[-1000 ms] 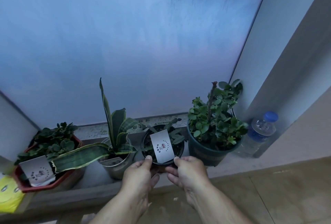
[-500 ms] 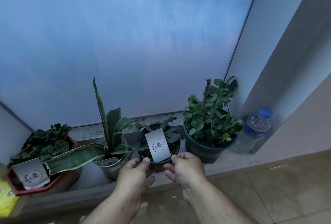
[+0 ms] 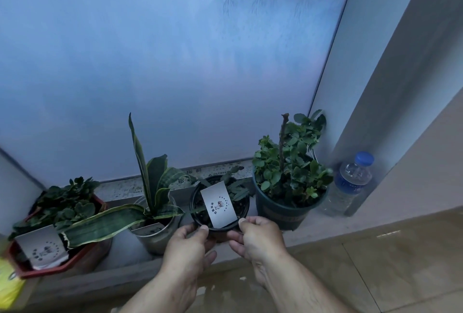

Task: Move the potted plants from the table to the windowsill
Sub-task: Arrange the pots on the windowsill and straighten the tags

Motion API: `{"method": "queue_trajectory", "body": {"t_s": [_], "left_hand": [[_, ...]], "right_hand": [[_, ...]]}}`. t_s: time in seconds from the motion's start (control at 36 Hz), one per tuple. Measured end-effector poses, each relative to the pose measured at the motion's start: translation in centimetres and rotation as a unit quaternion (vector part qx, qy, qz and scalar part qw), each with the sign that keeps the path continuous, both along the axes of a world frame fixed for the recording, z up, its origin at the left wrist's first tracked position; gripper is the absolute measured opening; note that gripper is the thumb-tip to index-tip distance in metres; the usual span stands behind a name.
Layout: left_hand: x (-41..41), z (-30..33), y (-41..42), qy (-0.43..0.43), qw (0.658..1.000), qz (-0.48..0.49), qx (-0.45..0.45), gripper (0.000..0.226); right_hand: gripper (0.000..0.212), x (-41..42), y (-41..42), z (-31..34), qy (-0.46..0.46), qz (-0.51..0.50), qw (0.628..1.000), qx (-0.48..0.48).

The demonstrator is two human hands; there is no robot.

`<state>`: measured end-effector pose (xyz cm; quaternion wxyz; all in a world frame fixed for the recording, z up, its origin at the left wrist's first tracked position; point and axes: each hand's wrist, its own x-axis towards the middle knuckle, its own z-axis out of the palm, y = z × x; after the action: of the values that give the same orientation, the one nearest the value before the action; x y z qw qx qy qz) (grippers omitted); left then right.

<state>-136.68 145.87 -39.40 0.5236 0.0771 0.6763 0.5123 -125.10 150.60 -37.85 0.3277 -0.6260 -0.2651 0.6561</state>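
Note:
A small black pot [image 3: 241, 206] with a thin green plant and a white tag [image 3: 218, 204] stands on the windowsill [image 3: 120, 245], between two other pots. My left hand [image 3: 186, 247] grips its near left rim, thumb on top. My right hand [image 3: 260, 237] grips its near right rim the same way. A snake plant in a metal pot [image 3: 156, 233] is just to the left. A bushy plant in a dark green pot [image 3: 280, 210] is to the right. A red pot [image 3: 82, 255] with a leafy plant and a tag sits at the far left.
A clear water bottle [image 3: 350, 185] with a blue cap stands in the sill's right corner against the wall. Frosted glass rises behind the pots. A yellow object [image 3: 7, 285] shows at the left edge. Tiled floor lies below the sill.
Both hands stay on the small black pot, which has not shifted between its neighbours. Only the camera view has drifted a little.

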Motion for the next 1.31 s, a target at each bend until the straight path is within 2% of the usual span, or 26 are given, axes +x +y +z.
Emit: {"method": "queue_trajectory", "body": {"t_s": [0.14, 0.25, 0.33, 0.47, 0.53, 0.58, 0.69, 0.81, 1.06, 1.17, 1.22, 1.31], "left_hand": [[1.9, 2.3, -1.8, 0.017, 0.998, -0.064, -0.006, 0.011], [3.3, 3.4, -2.1, 0.089, 0.986, -0.134, 0.042, 0.01], [4.3, 3.9, -1.2, 0.132, 0.976, -0.16, 0.069, 0.012], [6.5, 4.7, 1.0, 0.128, 0.975, -0.158, 0.093, 0.013], [7.7, 5.0, 1.9, 0.129, 0.975, -0.153, 0.095, 0.021], [8.9, 5.2, 2.8, 0.14, 0.974, -0.148, 0.102, 0.041], [10.5, 5.4, 4.2, 0.16, 0.971, -0.14, 0.109, 0.055], [11.4, 5.2, 4.8, 0.197, 0.967, -0.134, 0.085, 0.055], [10.7, 4.7, 5.4, 0.21, 0.96, -0.161, 0.095, 0.044], [10.2, 4.3, 5.9, 0.217, 0.962, -0.133, 0.1, 0.027], [10.2, 4.1, 5.9, 0.207, 0.967, -0.109, 0.104, 0.031], [10.6, 3.9, 5.5, 0.193, 0.974, -0.073, 0.094, 0.029]], "right_hand": [[0.009, 1.9, -0.8, 2.0, -0.021, 0.035, 0.999, 0.008], [0.013, 5.4, -1.4, 4.2, -0.056, 0.052, 0.997, 0.034], [0.007, 8.1, -1.1, 5.7, -0.047, 0.022, 0.998, 0.024], [0.008, 11.7, 0.5, 6.2, -0.103, -0.029, 0.992, 0.064], [0.013, 12.8, 1.4, 5.9, -0.14, -0.064, 0.983, 0.097], [0.015, 13.3, 2.5, 5.6, -0.164, -0.095, 0.973, 0.133], [0.015, 12.8, 4.0, 5.3, -0.197, -0.083, 0.962, 0.168], [0.022, 12.6, 4.9, 4.3, -0.191, -0.066, 0.969, 0.145], [0.012, 12.7, 5.7, 2.9, -0.134, -0.105, 0.98, 0.105], [0.007, 12.5, 5.4, 2.6, -0.077, -0.11, 0.988, 0.074], [0.003, 12.1, 5.0, 2.5, -0.04, -0.112, 0.992, 0.045], [0.009, 11.9, 4.5, 2.4, -0.01, -0.086, 0.996, 0.014]]}}
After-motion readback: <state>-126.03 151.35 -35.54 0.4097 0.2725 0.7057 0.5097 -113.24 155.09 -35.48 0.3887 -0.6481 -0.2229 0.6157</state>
